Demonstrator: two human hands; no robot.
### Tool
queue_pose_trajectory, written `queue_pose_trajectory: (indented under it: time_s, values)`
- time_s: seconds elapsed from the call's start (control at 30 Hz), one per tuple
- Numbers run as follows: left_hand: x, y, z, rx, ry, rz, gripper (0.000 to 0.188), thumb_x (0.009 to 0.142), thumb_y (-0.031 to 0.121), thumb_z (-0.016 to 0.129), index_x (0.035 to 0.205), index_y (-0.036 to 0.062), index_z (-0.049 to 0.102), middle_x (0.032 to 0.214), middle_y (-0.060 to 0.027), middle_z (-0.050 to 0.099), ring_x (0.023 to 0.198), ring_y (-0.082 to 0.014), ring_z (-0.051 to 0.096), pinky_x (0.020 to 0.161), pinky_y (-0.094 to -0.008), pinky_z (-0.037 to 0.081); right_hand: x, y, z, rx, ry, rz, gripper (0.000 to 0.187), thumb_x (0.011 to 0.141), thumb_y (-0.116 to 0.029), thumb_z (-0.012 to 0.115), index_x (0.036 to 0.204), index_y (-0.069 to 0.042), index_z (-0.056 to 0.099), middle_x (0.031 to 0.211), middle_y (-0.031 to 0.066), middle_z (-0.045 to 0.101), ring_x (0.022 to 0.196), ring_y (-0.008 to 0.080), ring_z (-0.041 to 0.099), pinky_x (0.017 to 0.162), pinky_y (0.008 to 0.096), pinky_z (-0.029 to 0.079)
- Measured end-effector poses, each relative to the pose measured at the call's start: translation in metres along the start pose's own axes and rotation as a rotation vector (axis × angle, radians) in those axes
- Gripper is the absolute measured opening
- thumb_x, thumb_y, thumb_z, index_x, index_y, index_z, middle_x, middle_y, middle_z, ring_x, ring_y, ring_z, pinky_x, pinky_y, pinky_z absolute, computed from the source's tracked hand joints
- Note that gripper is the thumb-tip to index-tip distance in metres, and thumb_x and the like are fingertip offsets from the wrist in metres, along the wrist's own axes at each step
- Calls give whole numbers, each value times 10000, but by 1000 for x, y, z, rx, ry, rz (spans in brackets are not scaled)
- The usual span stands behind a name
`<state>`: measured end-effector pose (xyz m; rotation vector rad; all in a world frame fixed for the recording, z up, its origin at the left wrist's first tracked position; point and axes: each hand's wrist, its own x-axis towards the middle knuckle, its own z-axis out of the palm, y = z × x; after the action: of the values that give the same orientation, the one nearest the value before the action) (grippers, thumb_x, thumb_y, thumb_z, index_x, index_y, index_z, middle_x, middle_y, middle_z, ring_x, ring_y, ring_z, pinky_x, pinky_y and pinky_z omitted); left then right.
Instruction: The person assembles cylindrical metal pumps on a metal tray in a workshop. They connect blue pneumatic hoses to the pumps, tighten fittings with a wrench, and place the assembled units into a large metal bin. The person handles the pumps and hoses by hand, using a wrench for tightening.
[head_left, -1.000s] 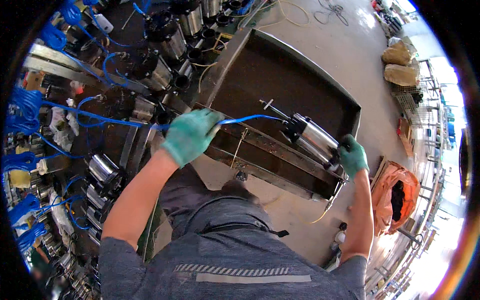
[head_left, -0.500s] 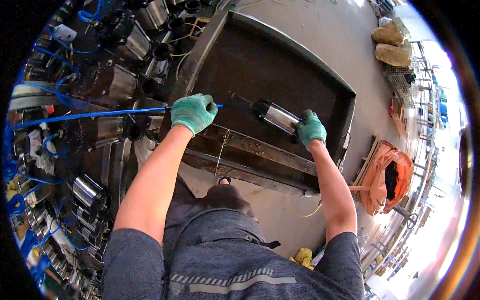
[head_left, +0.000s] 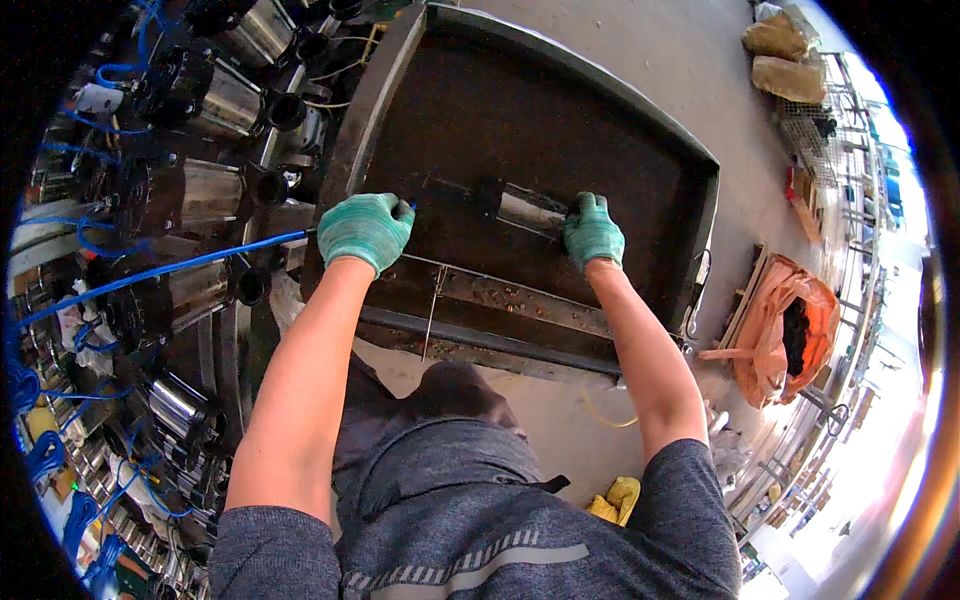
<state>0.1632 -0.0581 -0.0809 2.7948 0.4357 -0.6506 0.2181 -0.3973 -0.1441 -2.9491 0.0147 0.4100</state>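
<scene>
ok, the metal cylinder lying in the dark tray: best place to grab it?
Probably the bare middle of the metal cylinder, from above. It lies on its side in the tray; the right hand covers its right end, and the left hand holds the blue hose on its left.

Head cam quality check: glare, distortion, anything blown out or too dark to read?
Head view: heavy fisheye, the dark tray rim bows and black vignette fills the corners; lower right is blown out by daylight; the tray interior is murky, so the metal cylinder between the left hand and right hand reads dim; the gloves are sharp.
</scene>
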Motion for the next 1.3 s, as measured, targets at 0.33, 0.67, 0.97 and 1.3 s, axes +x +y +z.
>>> queue_pose_trajectory:
  time_s: [0.33, 0.67, 0.97, 1.3]
  values:
    - [-2, 8, -3, 72, -38, -34, 362, 952, 467, 532, 995, 190, 761, 1008, -145, 731, 959, -372, 689, 831, -479, 550, -79, 108, -74, 267, 260, 85, 214, 938, -157, 607, 1140, -84, 607, 963, 177, 692, 834, 355, 673, 766, 432, 533]
    - [-3, 15, 3, 133, 35, -50, 391, 957, 482, 510, 1023, 188, 760, 1024, -166, 722, 981, -401, 676, 853, -502, 540, -87, 184, -22, 278, 261, 307, 341, 986, -424, 570, 992, -93, 652, 871, 212, 688, 829, 449, 650, 715, 494, 500]
    - [-2, 19, 7, 177, 76, -41, 408, 973, 478, 499, 1024, 170, 762, 985, -189, 718, 951, -415, 675, 827, -510, 537, -83, 179, -33, 200, 88, 409, 404, 1002, -475, 480, 988, -105, 641, 955, 243, 683, 951, 497, 614, 789, 569, 491]
    - [1, 11, 17, 181, 121, -17, 400, 977, 474, 522, 1060, 164, 762, 991, -186, 724, 933, -399, 686, 817, -487, 541, -83, 177, -37, 217, 94, 417, 377, 1005, -443, 501, 976, -92, 636, 976, 252, 674, 962, 500, 602, 795, 569, 489]
